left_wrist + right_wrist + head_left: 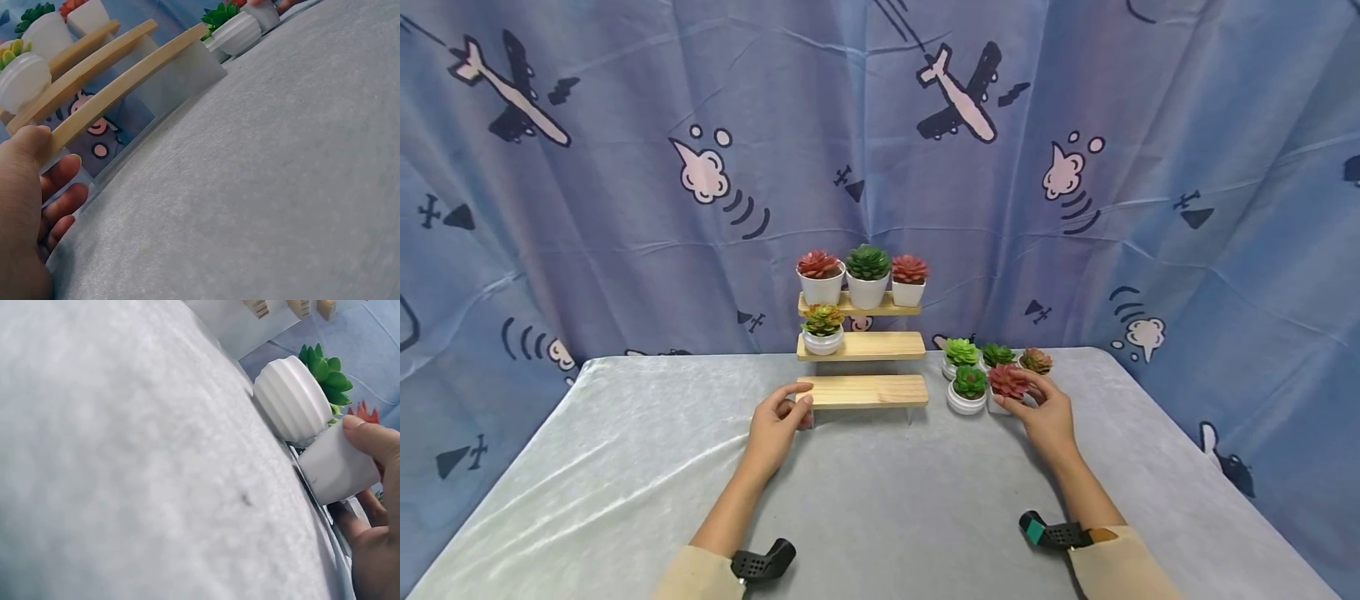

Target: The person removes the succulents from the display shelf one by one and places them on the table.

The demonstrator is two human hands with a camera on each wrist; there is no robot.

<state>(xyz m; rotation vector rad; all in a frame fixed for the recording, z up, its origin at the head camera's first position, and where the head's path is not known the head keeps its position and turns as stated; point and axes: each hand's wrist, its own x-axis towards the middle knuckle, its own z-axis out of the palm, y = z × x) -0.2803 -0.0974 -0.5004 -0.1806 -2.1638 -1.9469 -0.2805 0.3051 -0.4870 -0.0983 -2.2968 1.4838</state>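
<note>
Blue curtain (865, 108), printed with airplanes and puffs of cloud, is being seen behind a bench (910, 500) covered in pale grey fabric. On it, a wooden shelf stand (861, 346) with 3 tiers is being borne. By its top tier (887, 312), 3 potted succulents are being carried in a row: a large red succulent (820, 265) at the left, a deep green succulent (868, 265) between, and a small red succulent (909, 270) at the right. By the middle tier (895, 344), 1 yellow-green succulent (823, 321) is being supported near the left end.

At its left end, the lowest tier (865, 390) is being held by the left hand (773, 427); that grip is being clamped on the board, the thumb laid on the wood. To the right of the stand, a dusky red succulent (1004, 380) in a white pot is being pinched by the right hand (1049, 418), its grip being clamped between thumb and fingers. Whether the pot's base is being borne by the bench cannot be told. Just beside it, a green succulent (968, 383) in a ribbed white pot is being seen; behind, a bright green succulent (961, 351), a dark green succulent (997, 355) and a brownish succulent (1036, 360) are being partly hidden.
</note>
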